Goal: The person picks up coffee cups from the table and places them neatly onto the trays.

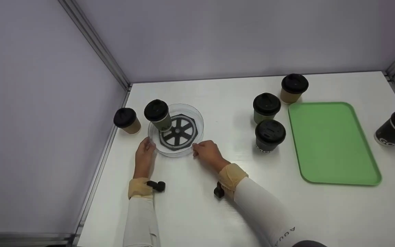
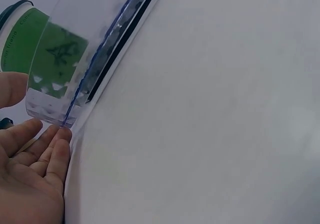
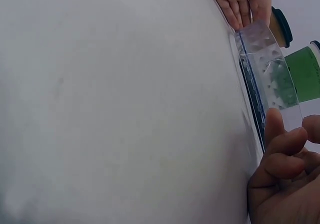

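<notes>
A clear round plastic tray [image 1: 200, 115] with a dark spoked hexagon at its base lies on the left part of the table. On its left side stands a green paper cup [image 1: 163, 122] with a black lid. My left hand [image 1: 145, 154] holds the tray's near left edge, thumb on one side of the wall [image 2: 107, 21] and fingertips on the other. At the near right edge, my right hand [image 1: 209, 154] pinches the rim with its fingers curled. Just left of the tray, a small brown lidded cup [image 1: 132, 126] stands by the table edge.
A green rectangular tray [image 1: 331, 144] lies at the right. Beside its left side stand a dark lidded cup [image 1: 269, 135], a green lidded cup [image 1: 266, 108] and a brown lidded cup [image 1: 291, 89]. A large black cup [image 1: 393, 132] is at the far right. Walls enclose the table's back and sides.
</notes>
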Motion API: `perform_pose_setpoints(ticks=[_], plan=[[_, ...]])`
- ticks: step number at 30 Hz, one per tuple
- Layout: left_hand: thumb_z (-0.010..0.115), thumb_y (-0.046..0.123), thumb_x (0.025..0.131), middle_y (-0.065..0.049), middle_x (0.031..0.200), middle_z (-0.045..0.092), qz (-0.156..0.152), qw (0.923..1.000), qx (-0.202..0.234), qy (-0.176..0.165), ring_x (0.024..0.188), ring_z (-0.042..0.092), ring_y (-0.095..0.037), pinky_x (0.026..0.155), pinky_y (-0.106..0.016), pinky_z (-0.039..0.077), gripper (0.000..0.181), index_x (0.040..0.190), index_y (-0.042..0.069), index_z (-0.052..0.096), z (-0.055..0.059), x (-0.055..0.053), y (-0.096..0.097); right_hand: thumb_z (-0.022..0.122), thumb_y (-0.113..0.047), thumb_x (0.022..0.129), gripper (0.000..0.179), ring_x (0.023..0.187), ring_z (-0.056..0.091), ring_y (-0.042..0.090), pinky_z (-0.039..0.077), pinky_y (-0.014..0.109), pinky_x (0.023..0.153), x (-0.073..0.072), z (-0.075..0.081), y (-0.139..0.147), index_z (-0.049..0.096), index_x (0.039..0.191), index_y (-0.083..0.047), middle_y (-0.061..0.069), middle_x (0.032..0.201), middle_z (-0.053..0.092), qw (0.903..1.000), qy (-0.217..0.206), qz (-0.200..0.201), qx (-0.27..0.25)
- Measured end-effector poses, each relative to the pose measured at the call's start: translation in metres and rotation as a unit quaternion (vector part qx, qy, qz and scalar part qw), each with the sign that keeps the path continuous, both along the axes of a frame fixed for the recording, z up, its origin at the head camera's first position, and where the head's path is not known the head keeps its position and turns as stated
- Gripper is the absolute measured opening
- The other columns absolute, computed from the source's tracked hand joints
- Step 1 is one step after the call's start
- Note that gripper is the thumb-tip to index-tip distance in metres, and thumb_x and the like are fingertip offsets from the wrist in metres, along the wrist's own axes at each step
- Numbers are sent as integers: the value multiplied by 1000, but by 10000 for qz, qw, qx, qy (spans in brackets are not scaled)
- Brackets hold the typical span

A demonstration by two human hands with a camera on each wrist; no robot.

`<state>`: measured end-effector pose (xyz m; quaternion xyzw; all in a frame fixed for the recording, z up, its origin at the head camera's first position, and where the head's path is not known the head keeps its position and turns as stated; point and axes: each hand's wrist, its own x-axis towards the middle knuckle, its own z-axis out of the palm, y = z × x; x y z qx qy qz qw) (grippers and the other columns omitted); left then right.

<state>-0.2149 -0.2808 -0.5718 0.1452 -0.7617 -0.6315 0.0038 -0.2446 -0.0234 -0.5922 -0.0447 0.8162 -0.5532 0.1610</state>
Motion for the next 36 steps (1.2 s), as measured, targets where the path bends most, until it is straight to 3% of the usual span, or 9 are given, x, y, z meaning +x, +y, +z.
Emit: perform_pose_setpoints(ticks=[2, 20, 25, 31, 36], plan=[[52, 20, 101, -21, 149, 36, -2, 10000, -34, 21, 136, 35, -30, 110, -37, 30, 57, 149, -3, 32, 4, 2, 1, 54, -29, 99, 38, 74, 60, 14, 47, 30, 76, 3, 0, -4, 75, 81, -4, 5, 72, 71, 10000, 0, 85, 9], [53, 11, 100, -27, 144, 41, 97, 9998, 85, 160, 135, 37, -34, 111, -40, 29, 53, 146, -8, 34, 1, 0, 0, 55, -34, 99, 44, 63, 54, 13, 42, 27, 61, 15, 3, -26, 75, 71, -6, 3, 68, 69, 9980, 176, 526, 300], [53, 12, 100, -25, 145, 40, 128, 9998, 116, 96, 135, 36, -32, 111, -39, 30, 54, 147, -6, 34, 0, 2, -1, 55, -45, 98, 50, 55, 55, 13, 40, 25, 53, 14, 4, -19, 75, 71, -8, 0, 62, 68, 9976, 121, 597, 338], [53, 15, 101, -22, 148, 37, 88, 9994, 301, 139, 136, 35, -28, 109, -36, 32, 55, 149, -3, 32, 0, 4, 0, 58, -46, 96, 50, 53, 57, 15, 41, 26, 49, -3, 11, 0, 75, 74, -5, 3, 65, 68, 9990, 355, -10, 282], [53, 15, 101, -23, 147, 38, 88, 9992, 312, 217, 135, 36, -29, 109, -38, 31, 55, 148, -5, 32, -1, 2, 1, 61, -45, 94, 40, 64, 59, 18, 44, 30, 56, -25, 18, 14, 66, 89, -5, 4, 75, 69, 9962, 404, -626, 448]])
